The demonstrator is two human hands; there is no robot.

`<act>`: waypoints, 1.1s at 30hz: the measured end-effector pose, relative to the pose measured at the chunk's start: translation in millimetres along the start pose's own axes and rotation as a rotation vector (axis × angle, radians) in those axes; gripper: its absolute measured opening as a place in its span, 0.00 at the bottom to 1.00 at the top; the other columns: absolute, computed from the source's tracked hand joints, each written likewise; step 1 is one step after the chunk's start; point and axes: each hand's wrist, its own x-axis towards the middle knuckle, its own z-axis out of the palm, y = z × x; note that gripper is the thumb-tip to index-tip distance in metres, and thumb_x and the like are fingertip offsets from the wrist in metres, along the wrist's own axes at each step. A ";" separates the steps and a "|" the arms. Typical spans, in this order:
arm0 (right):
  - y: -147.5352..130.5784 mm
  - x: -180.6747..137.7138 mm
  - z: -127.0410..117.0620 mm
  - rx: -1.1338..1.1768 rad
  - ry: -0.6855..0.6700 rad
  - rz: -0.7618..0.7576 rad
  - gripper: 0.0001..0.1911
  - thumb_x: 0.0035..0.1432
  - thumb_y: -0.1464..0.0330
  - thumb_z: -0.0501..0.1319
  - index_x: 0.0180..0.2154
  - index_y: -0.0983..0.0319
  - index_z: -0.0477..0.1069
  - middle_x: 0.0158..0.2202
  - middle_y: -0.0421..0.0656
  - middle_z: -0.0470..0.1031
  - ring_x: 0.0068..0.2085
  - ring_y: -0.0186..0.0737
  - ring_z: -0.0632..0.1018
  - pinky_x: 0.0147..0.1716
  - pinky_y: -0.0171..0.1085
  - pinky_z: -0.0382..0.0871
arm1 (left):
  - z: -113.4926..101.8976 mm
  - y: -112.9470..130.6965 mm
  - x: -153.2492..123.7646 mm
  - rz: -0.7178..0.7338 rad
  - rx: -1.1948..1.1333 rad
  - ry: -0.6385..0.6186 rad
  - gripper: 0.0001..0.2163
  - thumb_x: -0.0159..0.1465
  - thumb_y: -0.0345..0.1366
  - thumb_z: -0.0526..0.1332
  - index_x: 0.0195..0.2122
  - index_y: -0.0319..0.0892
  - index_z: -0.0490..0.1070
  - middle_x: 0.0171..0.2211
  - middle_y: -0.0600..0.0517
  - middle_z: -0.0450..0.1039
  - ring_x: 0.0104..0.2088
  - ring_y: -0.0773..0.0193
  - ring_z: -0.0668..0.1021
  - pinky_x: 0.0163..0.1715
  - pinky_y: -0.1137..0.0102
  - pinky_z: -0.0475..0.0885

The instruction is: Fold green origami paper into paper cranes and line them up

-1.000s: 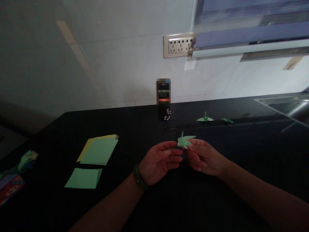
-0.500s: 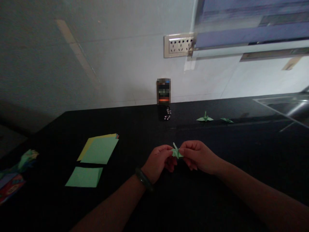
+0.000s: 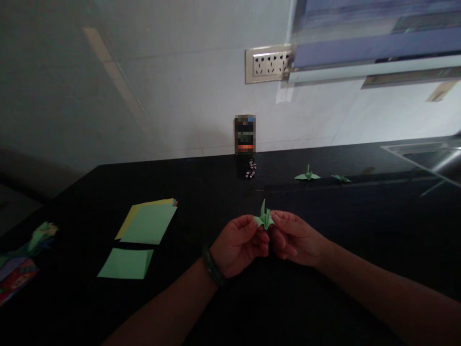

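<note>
Between my two hands is a small light-green paper crane (image 3: 265,220), with one thin point standing up. My left hand (image 3: 239,243), with a dark bangle on its wrist, pinches the crane's left wing between thumb and fingers. On the other side, my right hand (image 3: 297,238) grips the right wing the same way. Farther back on the dark counter (image 3: 201,192) sits a green paper crane (image 3: 308,175) with spread wings. A smaller, darker green folded piece (image 3: 340,178) lies to its right.
To the left lie a stack of coloured paper (image 3: 149,224) and a folded green sheet (image 3: 126,263). Crumpled coloured paper (image 3: 41,235) is at the far left. A phone-like object (image 3: 245,135) leans on the wall above a beaded strand (image 3: 251,169). A metal sink edge (image 3: 410,161) borders the right.
The crane has risen slightly and turned, so its upright point and wings show more. Both hands have shifted their fingers but keep hold of it.
</note>
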 end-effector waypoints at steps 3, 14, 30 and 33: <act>0.8 -1.0 -0.4 0.018 -0.018 -0.005 0.12 0.56 0.63 0.58 0.26 0.64 0.64 0.15 0.34 0.68 0.11 0.22 0.60 0.14 0.25 0.63 | 1.2 0.3 -0.9 0.025 -0.018 0.009 0.06 0.54 0.33 0.64 0.29 0.36 0.69 0.27 0.51 0.76 0.26 0.69 0.78 0.29 0.75 0.74; 1.7 -0.7 -1.8 0.070 0.009 -0.016 0.09 0.56 0.65 0.59 0.28 0.64 0.65 0.16 0.34 0.70 0.16 0.25 0.70 0.21 0.28 0.73 | 4.4 -0.4 -0.7 0.055 -0.037 -0.005 0.04 0.56 0.31 0.62 0.30 0.36 0.68 0.31 0.48 0.77 0.31 0.67 0.79 0.33 0.74 0.74; 0.9 -1.0 -1.3 0.096 -0.004 -0.031 0.08 0.56 0.65 0.59 0.30 0.64 0.65 0.17 0.33 0.69 0.15 0.23 0.69 0.23 0.28 0.74 | 4.0 -1.4 -0.7 0.062 -0.040 -0.015 0.03 0.57 0.30 0.61 0.31 0.36 0.68 0.32 0.49 0.77 0.32 0.68 0.78 0.34 0.74 0.73; 1.2 -0.9 -4.0 0.096 -0.008 -0.030 0.08 0.57 0.66 0.58 0.30 0.64 0.66 0.19 0.35 0.71 0.18 0.25 0.72 0.23 0.29 0.74 | 5.7 -1.0 -0.8 0.060 -0.031 -0.003 0.04 0.57 0.31 0.61 0.30 0.36 0.68 0.32 0.48 0.77 0.32 0.67 0.78 0.34 0.73 0.73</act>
